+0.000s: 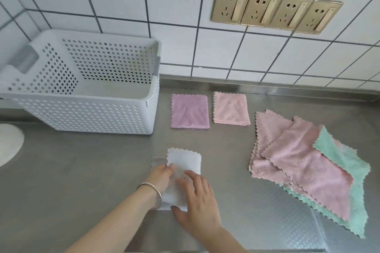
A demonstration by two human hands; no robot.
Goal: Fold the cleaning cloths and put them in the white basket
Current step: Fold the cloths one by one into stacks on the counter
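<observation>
A white cloth (185,160), partly folded, lies on the steel counter near the front middle. My left hand (161,174) pinches its left edge, and my right hand (197,197) lies flat on it with fingers straight. Two folded cloths sit further back: a purple cloth (189,111) and a light pink cloth (231,108). The white perforated basket (82,113) stands at the back left; nothing shows inside it. A loose pile of unfolded pink cloths (298,154) and green cloths (349,162) spreads at the right.
The steel counter (82,170) meets a white tiled wall with several gold sockets (275,9). A round white object (8,146) shows at the left edge. The counter's front edge runs under my forearms.
</observation>
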